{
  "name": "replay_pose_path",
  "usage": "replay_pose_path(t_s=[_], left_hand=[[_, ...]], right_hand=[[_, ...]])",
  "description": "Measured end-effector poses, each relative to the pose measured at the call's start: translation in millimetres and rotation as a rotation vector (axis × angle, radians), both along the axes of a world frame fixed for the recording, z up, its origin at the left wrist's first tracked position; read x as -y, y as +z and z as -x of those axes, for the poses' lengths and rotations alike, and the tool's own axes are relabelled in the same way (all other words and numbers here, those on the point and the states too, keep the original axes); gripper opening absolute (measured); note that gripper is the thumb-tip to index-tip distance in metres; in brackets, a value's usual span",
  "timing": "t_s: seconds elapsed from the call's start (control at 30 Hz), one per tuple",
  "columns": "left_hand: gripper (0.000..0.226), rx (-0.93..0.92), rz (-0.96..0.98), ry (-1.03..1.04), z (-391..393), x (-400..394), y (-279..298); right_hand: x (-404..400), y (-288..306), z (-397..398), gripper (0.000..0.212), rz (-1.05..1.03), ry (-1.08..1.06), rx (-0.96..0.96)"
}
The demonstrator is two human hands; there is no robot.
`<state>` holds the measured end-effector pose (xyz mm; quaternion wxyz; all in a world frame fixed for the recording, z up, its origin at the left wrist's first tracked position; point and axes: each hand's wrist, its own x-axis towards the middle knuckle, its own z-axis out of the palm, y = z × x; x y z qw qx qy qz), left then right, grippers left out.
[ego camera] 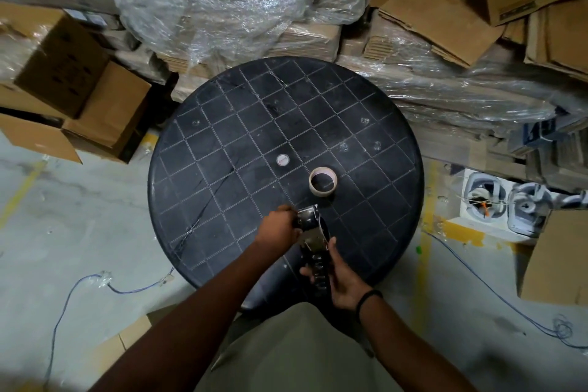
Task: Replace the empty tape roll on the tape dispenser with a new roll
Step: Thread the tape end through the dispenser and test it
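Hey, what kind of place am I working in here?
Probably a warehouse or stockroom: stacks of flattened cardboard boxes under plastic wrap, a bare concrete floor with yellow line markings, and a round black table used as a workbench.

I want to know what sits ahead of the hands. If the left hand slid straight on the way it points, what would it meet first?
The left hand already grips the front of the black handheld tape dispenser. Beyond that, probably the beige cardboard tape ring lying flat on the round black grid-patterned table, though depth is unclear.
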<state>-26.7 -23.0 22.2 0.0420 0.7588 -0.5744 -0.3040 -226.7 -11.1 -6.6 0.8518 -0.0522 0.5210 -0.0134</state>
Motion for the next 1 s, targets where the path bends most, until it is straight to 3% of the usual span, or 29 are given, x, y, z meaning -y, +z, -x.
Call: replay_pose_path(t_s=[0.1, 0.27, 0.37, 0.53, 0.63, 0.73, 0.83, 1.0], left_hand=[[0.03, -0.124, -0.037, 0.207, -20, -6, -4], [0.032, -0.448, -0.137, 0.424, -41, -22, -20], [0.041, -0.611, -0.168, 0.526, -40, -26, -26], [0.039, -0.791, -0.33, 0.636, -54, -16, -41], [0.03, -0.976, -0.428, 0.765, -59, -5, -44], [0.031, -1.069, -0.471, 0.818, -62, 6, -49], [0.042, -1.033, -0.468, 0.755, -65, 14, -53], [0.05, -0.935, -0.383, 0.455, -62, 9, -51]], right_hand=[[0, -5, -11, 0.075, 0.019, -0.061, 0.028], [-22, -7, -39, 0.025, 0.01, -0.194, 0.028], [-31, -6, -55, 0.046, 0.188, -0.256, -0.064], [-46, -18, -60, 0.073, 0.58, -0.054, -0.47], [-48, -22, -62, 0.092, 0.732, 0.03, -0.533], [-51, -26, -67, 0.096, 0.785, 0.117, -0.588], [-56, -30, -74, 0.093, 0.79, 0.162, -0.652], [-58, -37, -79, 0.091, 0.821, 0.269, -0.699]])
